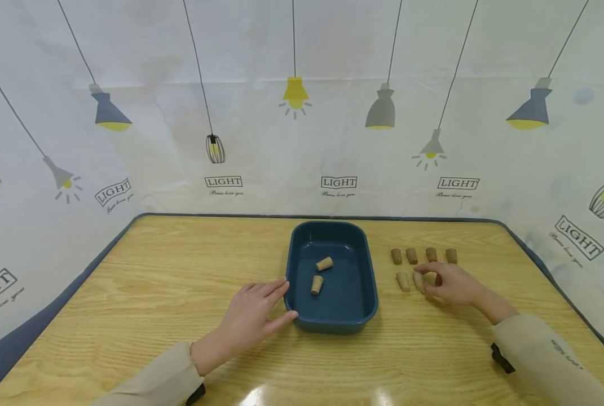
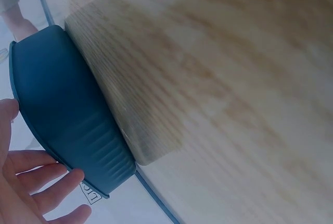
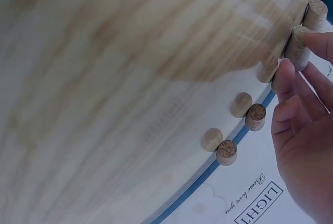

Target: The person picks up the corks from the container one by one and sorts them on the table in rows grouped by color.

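Observation:
My right hand [image 1: 451, 282] pinches a pale cork stopper [image 1: 418, 281] between thumb and fingers, right of the tray; the right wrist view shows the same stopper [image 3: 297, 51] at the fingertips. Just left of it stands another pale stopper [image 1: 403, 281]. Two more, one upper stopper [image 1: 324, 264] and one lower stopper [image 1: 317, 285], lie tipped over inside the dark blue tray [image 1: 339, 321]. Fingers spread and fairly straight, my left hand [image 1: 251, 316] touches the tray's left rim. From the left wrist, its fingers [image 2: 60, 190] show along that rim.
Behind the right hand, several darker brown corks stand in a row, among them a leftmost cork [image 1: 396, 256] and a rightmost cork [image 1: 451, 256]. The wooden table [image 1: 180, 265] ends at a wall sheet [image 1: 261, 113] printed with lamps.

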`<action>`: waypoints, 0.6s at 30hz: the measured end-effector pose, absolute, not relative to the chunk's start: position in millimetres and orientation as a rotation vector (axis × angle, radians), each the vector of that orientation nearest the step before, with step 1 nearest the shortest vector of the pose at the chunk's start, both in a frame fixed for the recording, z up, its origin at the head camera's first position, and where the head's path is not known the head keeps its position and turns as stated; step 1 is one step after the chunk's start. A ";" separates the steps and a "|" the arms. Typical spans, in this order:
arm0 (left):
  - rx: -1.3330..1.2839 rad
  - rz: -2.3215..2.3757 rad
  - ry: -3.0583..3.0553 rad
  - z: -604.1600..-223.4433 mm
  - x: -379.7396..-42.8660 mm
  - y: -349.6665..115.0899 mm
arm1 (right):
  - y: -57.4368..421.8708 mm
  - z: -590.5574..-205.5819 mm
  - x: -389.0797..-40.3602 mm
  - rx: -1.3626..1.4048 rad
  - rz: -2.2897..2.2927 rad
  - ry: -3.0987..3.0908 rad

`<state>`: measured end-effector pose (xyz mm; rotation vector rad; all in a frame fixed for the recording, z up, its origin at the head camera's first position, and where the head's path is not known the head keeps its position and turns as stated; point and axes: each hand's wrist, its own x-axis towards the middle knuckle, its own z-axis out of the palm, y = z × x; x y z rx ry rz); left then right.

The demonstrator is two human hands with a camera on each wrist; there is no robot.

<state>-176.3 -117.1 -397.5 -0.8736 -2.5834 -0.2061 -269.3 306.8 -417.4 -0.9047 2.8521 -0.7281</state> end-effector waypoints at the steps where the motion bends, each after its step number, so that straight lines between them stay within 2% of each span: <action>1: -0.874 -0.208 -2.581 -397.7 -176.3 -117.1 | 306.7 -417.3 -269.1 -0.901 -0.719 2.849; 9: -0.878 -0.200 -2.560 -399.6 -177.8 -117.5 | 301.0 -402.9 -269.0 -0.933 -0.763 2.893; 14: -0.875 -0.202 -2.559 -399.2 -178.3 -117.6 | 288.6 -381.8 -276.9 -1.025 -0.777 2.976; 18: -0.877 -0.195 -2.558 -399.0 -178.0 -117.6 | 271.0 -361.4 -284.9 -0.954 -0.833 3.000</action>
